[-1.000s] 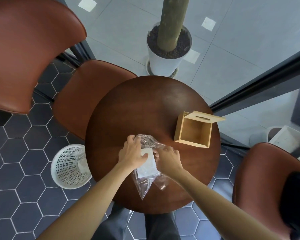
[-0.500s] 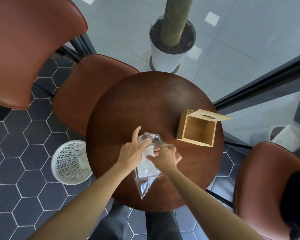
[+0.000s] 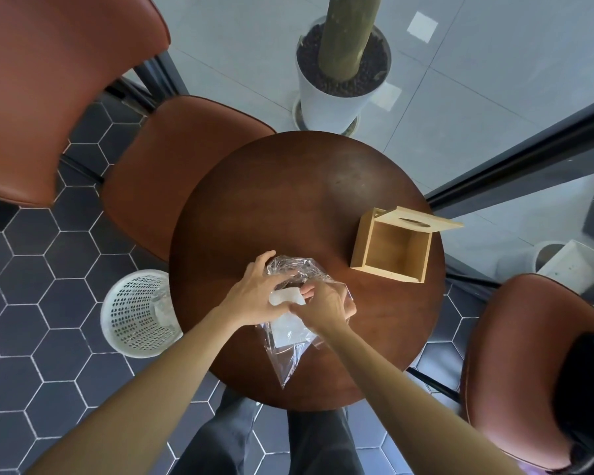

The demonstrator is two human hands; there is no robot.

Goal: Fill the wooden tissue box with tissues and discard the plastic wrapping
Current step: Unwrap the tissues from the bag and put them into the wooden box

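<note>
- left hand (image 3: 254, 296) gripping the clear plastic wrapping (image 3: 295, 323) at its open end, near edge of round table (image 3: 288, 200)
- right hand (image 3: 326, 308) closed on the white tissues (image 3: 287, 329) inside the wrap
- wooden tissue box (image 3: 391, 248) empty, lid open, right side of table, apart from both hands
- white wastebasket (image 3: 138, 313) on floor, left of table
</note>
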